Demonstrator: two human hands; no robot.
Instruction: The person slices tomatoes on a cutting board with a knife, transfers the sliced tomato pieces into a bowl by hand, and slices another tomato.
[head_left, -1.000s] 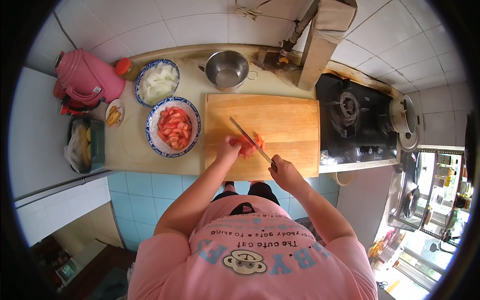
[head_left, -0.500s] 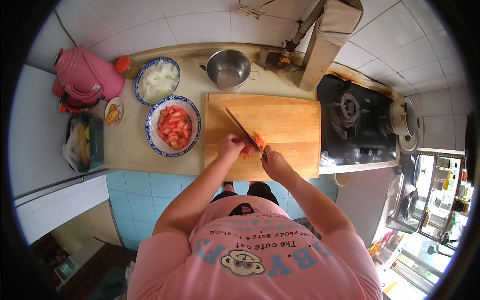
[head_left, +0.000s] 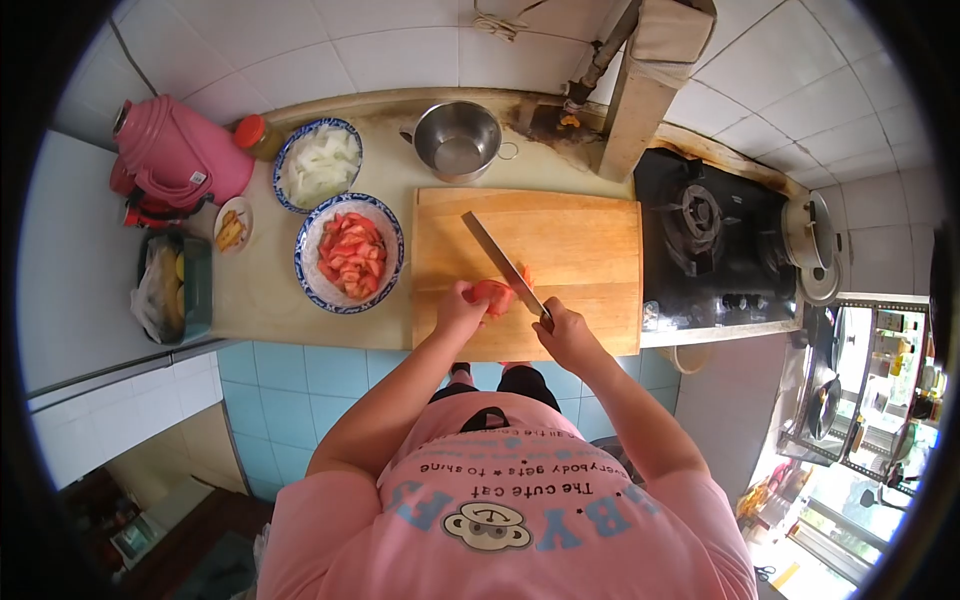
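Observation:
My left hand (head_left: 463, 310) is closed around a piece of tomato (head_left: 492, 296) over the front part of the wooden cutting board (head_left: 590, 240). My right hand (head_left: 569, 334) grips the handle of a kitchen knife (head_left: 500, 262), its blade slanting away to the upper left. The blade lies just right of the tomato piece, its broad side showing. A little cut tomato (head_left: 527, 273) sits on the board beyond the blade, partly hidden by it. Left of the board, a blue-rimmed bowl (head_left: 302, 275) holds cut tomato pieces.
Behind that bowl is a plate (head_left: 279, 190) of pale sliced vegetable. A metal pot (head_left: 458, 140) stands behind the board. At the left are a pink thermos (head_left: 185, 150), a jar (head_left: 258, 137), a small dish (head_left: 246, 210) and a green basket (head_left: 200, 285). A gas stove (head_left: 735, 230) adjoins the board's right.
My right hand has moved slightly right and toward me with the knife, and the blade has turned to show its side. The tomato piece in my left hand has become more visible.

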